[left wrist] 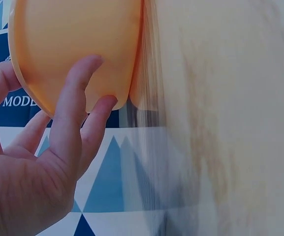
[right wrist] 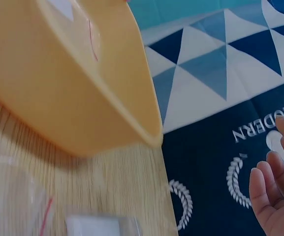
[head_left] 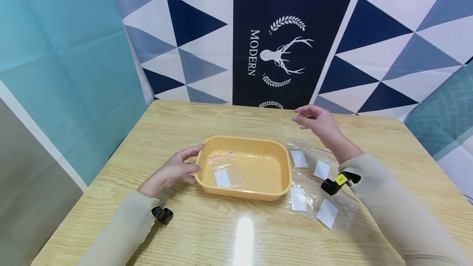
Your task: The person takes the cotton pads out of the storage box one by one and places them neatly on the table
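A yellow plastic basin [head_left: 258, 194] stands on the wooden table, a clear zip bag [head_left: 236, 171] with a white card in it lying at its left end. My left hand [head_left: 177, 169] is at the basin's left end, fingers spread against the rim and outer wall; in the left wrist view the fingertips [left wrist: 92, 61] touch the wall. Raised above the table beyond the basin's right end, my right hand [head_left: 318, 124] has loosely bent fingers and holds nothing. Below it lie several more zip bags, among them one with a white card [head_left: 299, 159] and another with a card [head_left: 327, 213].
Wooden table [head_left: 199, 233] reaches to a patterned cloth [head_left: 203, 24] hanging at the back. A teal cloth [head_left: 66, 52] hangs along the left side. The bags lie close together at the basin's right, partly under my right forearm [head_left: 388, 204].
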### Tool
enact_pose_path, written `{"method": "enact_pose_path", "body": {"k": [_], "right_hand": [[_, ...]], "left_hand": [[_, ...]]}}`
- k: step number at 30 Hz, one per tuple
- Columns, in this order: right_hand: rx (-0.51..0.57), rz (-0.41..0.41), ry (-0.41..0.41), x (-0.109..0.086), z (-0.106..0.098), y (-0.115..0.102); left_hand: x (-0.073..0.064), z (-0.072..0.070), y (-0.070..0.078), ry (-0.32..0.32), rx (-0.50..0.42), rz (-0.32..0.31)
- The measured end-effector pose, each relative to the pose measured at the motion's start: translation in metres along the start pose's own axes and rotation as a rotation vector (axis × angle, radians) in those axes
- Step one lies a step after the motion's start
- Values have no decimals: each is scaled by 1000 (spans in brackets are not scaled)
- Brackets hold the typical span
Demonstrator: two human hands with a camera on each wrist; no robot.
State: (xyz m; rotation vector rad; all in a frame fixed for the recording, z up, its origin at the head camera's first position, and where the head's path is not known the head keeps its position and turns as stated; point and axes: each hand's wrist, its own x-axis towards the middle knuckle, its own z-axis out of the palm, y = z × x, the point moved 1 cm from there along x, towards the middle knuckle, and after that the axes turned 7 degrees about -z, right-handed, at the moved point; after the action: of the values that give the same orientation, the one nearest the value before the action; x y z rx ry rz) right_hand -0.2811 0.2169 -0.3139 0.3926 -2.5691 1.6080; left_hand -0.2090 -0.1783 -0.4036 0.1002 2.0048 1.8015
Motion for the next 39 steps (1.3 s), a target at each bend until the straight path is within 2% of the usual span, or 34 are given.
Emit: {"method": "enact_pose_path", "body": {"k": [11, 16, 25, 29, 32, 35, 39], "right_hand": [[85, -60, -57, 15, 39, -9], [90, -80, -78, 19, 53, -14], [98, -168, -166, 27, 78, -21], [66, -201, -242, 32, 92, -25], [58, -256, -324, 37, 104, -27], [68, -326, -425, 40, 116, -28], [91, -399, -601, 41, 133, -26]], "left_hand": [[0, 1, 2, -5, -10, -8], [0, 1, 2, -6, -7, -9], [1, 1, 0, -7, -5, -15], [1, 0, -1, -8, -8, -16], [1, -1, -1, 0, -3, -20], [1, -1, -1, 17, 1, -25], [2, -1, -1, 15, -9, -22]]}}
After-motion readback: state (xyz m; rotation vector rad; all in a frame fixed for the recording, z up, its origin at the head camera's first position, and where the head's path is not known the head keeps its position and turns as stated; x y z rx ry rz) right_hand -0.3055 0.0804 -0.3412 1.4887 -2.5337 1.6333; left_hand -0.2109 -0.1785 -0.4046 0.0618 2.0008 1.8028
